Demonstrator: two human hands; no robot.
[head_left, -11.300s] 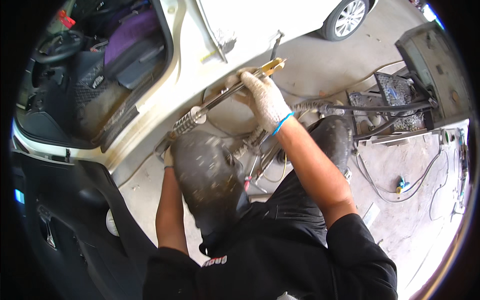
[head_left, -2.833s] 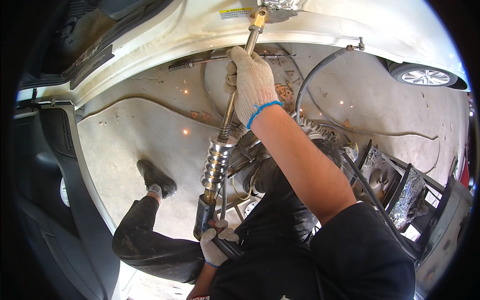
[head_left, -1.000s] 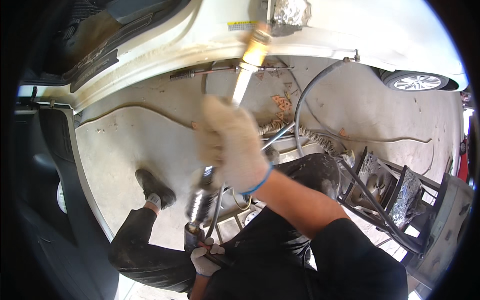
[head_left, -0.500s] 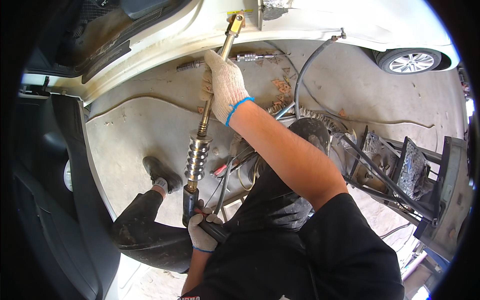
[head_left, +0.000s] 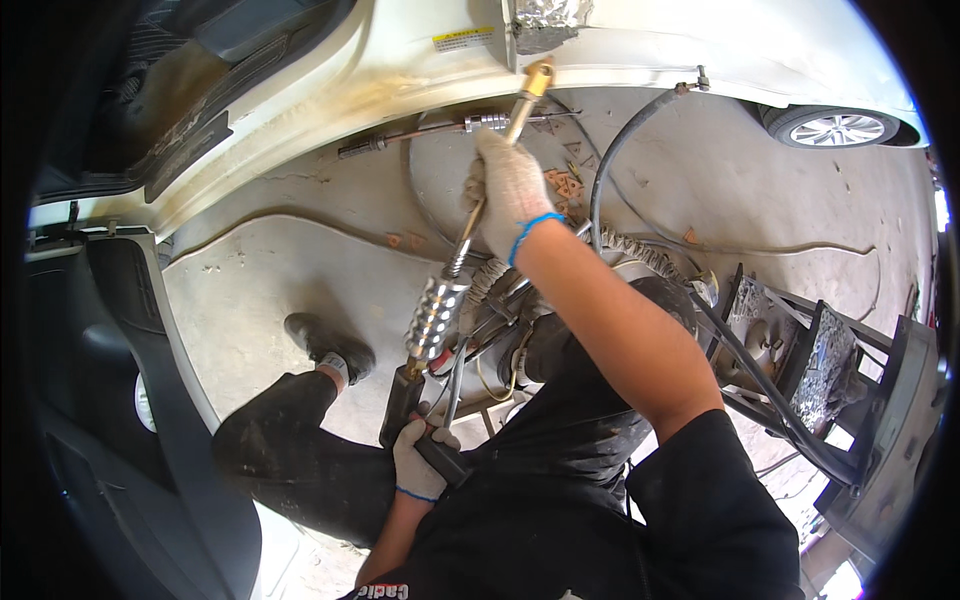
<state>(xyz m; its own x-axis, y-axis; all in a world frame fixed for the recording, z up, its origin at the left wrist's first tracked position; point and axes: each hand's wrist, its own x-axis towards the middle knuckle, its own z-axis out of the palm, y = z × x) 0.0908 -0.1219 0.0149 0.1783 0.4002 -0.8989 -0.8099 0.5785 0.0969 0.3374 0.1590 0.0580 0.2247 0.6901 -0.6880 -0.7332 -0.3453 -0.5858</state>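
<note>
My gloved left hand [head_left: 418, 462] is closed around the black pistol grip of a slide-hammer dent puller [head_left: 436, 318]. Farther up the tool, my gloved right hand [head_left: 512, 192] wraps round its thin shaft, above the ribbed metal sliding weight. The brass-coloured tip [head_left: 538, 78] is just in front of the white car's sill [head_left: 640, 62], below a bare-metal patch [head_left: 547, 28]; I cannot tell whether they touch. On the floor beyond my right hand lies a second slide hammer [head_left: 430, 132] with a ribbed handle.
An open car door [head_left: 120, 400] stands at my left. Copper-coloured triangular pieces [head_left: 566, 186] lie scattered on the floor. Hoses and cables [head_left: 640, 130] run across it, one reaching the sill by a clamp [head_left: 702, 80]. A metal cart [head_left: 800, 340] stands at the right.
Both hands have swung the dent puller to the right, so its tip has shifted right and a little down toward the bare-metal patch. My grip on it stays the same.
</note>
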